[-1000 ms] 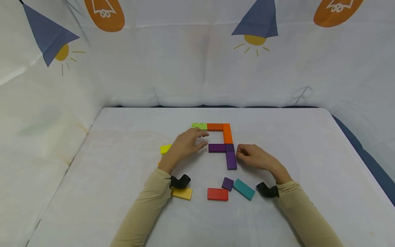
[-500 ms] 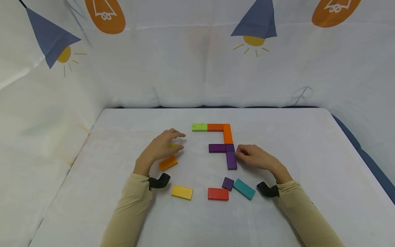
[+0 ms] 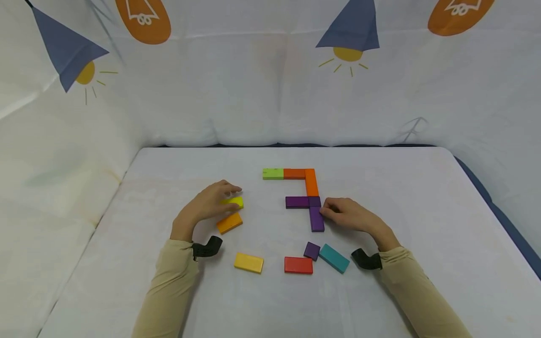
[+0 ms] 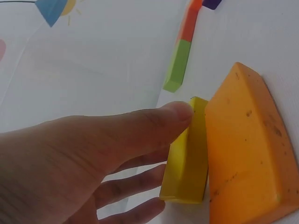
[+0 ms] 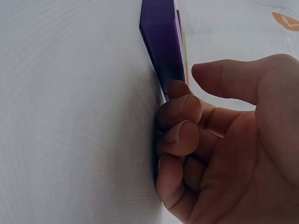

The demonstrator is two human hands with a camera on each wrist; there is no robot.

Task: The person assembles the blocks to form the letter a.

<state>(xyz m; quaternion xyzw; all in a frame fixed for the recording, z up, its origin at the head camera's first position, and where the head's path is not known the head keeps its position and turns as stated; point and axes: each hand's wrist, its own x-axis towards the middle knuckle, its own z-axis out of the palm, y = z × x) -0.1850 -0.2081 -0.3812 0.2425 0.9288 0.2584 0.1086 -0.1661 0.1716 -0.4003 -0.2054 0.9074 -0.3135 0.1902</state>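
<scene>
My left hand (image 3: 205, 203) is at a yellow block (image 4: 187, 158), thumb along its near side and fingers at the far side. The thumb tip overlaps the block's upper end in the left wrist view, and the fingertips are partly hidden behind it. Close beside it lies an orange block (image 3: 230, 223). My right hand (image 3: 348, 213) rests on the table with its fingers loosely curled and nothing held. In the right wrist view its index fingertip is right at the end of a purple block (image 5: 163, 44), and the thumb stands apart.
An angled row joins a green block (image 3: 273, 174), a red-orange block (image 3: 294, 174), an orange upright piece (image 3: 311, 183) and purple pieces (image 3: 297, 203). Nearer lie a pale yellow block (image 3: 249, 263), a red block (image 3: 298, 265), a small purple square (image 3: 312, 251) and a teal block (image 3: 334, 258).
My left hand has moved left from beside the green block to the yellow block, uncovering the orange and pale yellow blocks. My right hand has edged slightly left toward the purple block.
</scene>
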